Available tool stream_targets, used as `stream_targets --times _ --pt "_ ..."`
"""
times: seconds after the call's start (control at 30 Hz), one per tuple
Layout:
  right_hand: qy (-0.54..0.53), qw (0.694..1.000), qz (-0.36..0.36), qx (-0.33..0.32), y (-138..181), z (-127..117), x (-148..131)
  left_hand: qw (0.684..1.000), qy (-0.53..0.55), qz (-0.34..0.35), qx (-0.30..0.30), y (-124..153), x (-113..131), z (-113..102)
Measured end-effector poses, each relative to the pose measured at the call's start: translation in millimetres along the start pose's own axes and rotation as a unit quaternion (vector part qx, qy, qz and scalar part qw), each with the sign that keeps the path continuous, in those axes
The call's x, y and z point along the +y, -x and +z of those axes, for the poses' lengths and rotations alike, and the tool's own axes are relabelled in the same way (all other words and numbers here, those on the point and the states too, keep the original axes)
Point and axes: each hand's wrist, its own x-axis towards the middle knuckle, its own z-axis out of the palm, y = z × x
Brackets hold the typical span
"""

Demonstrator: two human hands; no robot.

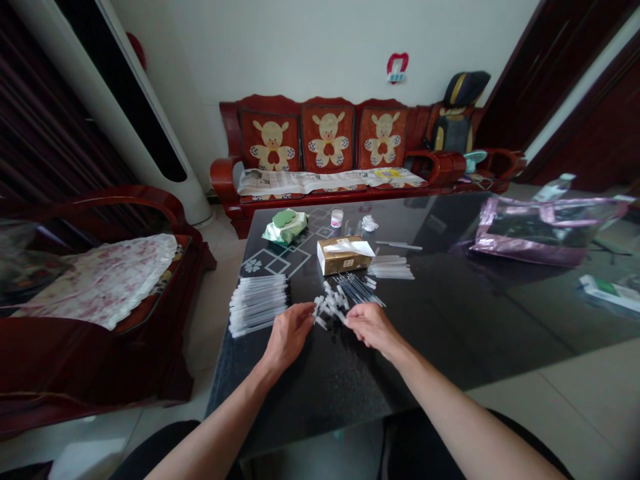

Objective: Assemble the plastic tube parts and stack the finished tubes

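A loose pile of short white plastic caps [330, 299] lies on the dark table between my hands. At the pile's left edge, my left hand [291, 331] has its thumb and fingers closed; what they hold, if anything, is hard to make out. On the other side, my right hand [373, 325] pinches a small white cap [342, 316] at its fingertips. Left of my left hand is a neat stack of translucent white tubes [257, 303]. Just beyond the caps, several thin dark rods [359, 289] lie side by side. More white tubes [391, 267] lie farther to the right.
A gold tissue box [345, 256] stands behind the rods. Farther back are a green wipes pack [285, 227], a small white cup [337, 218] and a crumpled tissue [369, 223]. A pink-edged clear bag [533, 233] sits at the right. A red wooden sofa [320, 199] is beyond the table [440, 333].
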Motion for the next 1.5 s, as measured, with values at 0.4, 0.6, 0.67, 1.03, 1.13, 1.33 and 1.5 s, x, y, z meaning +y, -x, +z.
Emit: stream_targets --times 0.4,0.6,0.67,1.03,1.13,1.33,1.5 --pt "-0.062 0.994 -0.022 -0.088 19 19 -17 0.926 0.335 -0.164 -0.060 6 18 2" --pt "0.205 0.968 -0.111 0.088 -4 -16 -3 0.925 0.336 -0.178 -0.007 0 15 -8" --pt "0.261 0.954 -0.124 0.080 -7 -16 2 0.919 0.343 -0.192 -0.012 1 13 -6" --pt "0.393 0.904 -0.168 0.025 -12 18 6 0.900 0.378 -0.204 -0.069 5 9 3" --pt "0.379 0.911 -0.163 0.031 -15 18 7 0.903 0.372 -0.205 -0.067 5 7 3" --pt "0.283 0.946 -0.143 0.064 -22 -1 8 0.912 0.348 -0.210 -0.049 3 9 3" --pt "0.344 0.930 -0.110 0.066 -24 -20 14 0.918 0.330 -0.219 -0.016 1 12 1"
